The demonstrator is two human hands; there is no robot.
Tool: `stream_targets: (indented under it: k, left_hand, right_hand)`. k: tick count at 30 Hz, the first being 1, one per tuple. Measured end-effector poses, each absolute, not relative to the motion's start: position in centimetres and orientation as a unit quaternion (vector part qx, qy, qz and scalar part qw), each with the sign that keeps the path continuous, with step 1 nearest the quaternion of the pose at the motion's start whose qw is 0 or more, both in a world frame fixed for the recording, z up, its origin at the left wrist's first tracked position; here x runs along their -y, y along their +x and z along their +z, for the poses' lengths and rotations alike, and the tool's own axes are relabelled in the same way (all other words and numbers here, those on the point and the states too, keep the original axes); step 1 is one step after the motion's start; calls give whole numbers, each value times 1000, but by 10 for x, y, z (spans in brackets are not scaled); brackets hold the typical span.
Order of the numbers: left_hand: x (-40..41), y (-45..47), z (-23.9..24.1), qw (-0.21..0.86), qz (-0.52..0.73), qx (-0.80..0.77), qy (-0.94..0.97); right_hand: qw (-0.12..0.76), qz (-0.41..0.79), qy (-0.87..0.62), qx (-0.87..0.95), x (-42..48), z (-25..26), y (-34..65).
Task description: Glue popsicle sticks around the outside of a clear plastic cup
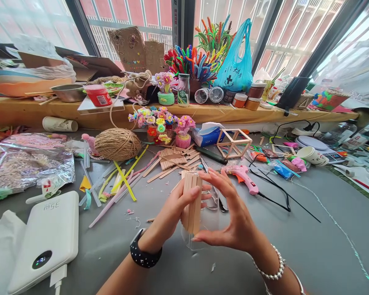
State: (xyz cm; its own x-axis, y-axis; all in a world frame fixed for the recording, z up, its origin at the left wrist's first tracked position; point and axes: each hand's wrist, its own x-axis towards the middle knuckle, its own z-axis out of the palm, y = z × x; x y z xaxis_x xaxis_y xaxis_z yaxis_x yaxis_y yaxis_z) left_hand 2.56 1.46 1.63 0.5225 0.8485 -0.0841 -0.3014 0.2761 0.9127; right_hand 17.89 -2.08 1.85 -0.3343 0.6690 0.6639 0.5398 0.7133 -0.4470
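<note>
My left hand [175, 207] is closed around an upright bundle of flat wooden craft sticks [191, 205]. A clear plastic wrapper [189, 241] shows below and to the right of the sticks. At the bundle's right side is my right hand [230, 213], its thumb at the lower end and its fingers near the top. Thumb and fingers stand wide apart in a C shape; whether they pinch the thin wrapper I cannot make out. Behind the hands lie loose craft sticks [172, 159], a pink glue gun [242, 177] and a wooden stick cube frame [234, 143].
A twine ball [118, 144], yellow strips [124, 180] and crocheted flowers [160, 119] lie behind and left. A white power bank [46, 237] sits front left. The glue gun's black cable [283, 184] trails right. Jars and a blue bag [236, 61] stand on the wooden ledge [153, 108].
</note>
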Motion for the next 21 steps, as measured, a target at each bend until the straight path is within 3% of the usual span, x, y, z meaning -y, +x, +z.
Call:
stream_targets:
  k: [21]
  left_hand:
    - [-12, 29, 16, 733, 396, -314, 455]
  right_hand:
    - [456, 58, -375, 805, 20, 17, 177]
